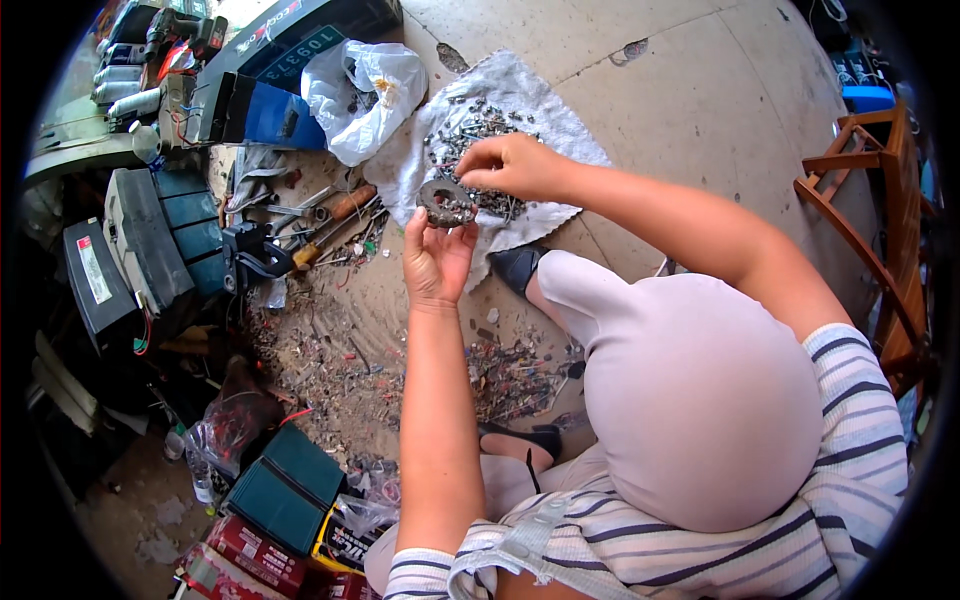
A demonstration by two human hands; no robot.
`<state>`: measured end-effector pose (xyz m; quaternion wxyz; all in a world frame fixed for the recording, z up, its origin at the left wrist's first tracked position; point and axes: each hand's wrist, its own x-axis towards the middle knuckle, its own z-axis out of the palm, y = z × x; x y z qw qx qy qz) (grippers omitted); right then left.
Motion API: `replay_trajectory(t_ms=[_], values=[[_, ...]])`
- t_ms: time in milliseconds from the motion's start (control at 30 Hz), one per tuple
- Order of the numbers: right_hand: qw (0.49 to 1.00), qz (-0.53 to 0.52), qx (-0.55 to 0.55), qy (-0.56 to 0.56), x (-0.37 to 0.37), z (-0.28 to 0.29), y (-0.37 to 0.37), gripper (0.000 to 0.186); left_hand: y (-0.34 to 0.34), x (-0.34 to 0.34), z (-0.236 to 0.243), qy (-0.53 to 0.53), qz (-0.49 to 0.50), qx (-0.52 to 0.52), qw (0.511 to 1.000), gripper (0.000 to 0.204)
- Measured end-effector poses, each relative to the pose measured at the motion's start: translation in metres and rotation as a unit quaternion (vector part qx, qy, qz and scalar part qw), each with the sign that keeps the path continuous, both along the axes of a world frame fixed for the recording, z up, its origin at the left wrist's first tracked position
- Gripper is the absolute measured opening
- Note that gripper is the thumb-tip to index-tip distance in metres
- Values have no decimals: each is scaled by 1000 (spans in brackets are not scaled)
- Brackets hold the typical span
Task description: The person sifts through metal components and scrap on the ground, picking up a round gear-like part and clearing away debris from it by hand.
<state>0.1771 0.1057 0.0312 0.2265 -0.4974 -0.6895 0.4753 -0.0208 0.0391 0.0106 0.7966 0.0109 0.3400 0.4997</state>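
My left hand [440,262] is raised, palm up, with its fingers and thumb around a dark grey ring-shaped piece [429,194] that looks like a ring magnet. Small metal bits cling to its near side. Just above and right of the ring is my right hand [518,166], its fingers curled and the thumb close to the forefinger; whatever it holds, if anything, is hidden. Beneath both hands a whitish cloth [560,130] lies on the floor. On it is spread a heap of small screws and metal bits [490,122], partly covered by my right hand.
A white plastic bag [365,110] stands left of the cloth beside a blue-and-black box [275,115]. Hand tools, including a wooden-handled one [352,203], lie left of my hands. Battery-like cases [150,235] line the left. Debris [350,345] litters the floor; a wooden chair [880,220] stands right.
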Motion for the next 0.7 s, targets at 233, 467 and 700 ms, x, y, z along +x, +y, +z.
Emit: replay_trajectory(t_ms=[233, 467, 700], values=[[976, 197, -76, -53, -11, 37, 3, 56, 5, 3, 0, 19, -41, 48, 998, 51], [963, 231, -93, -101, -15, 25, 13, 62, 25, -3, -3, 71, -92, 69, 991, 46], [963, 153, -218, 42, -10, 14, 10, 43, 33, 0, -6, 41, -70, 56, 995, 40]])
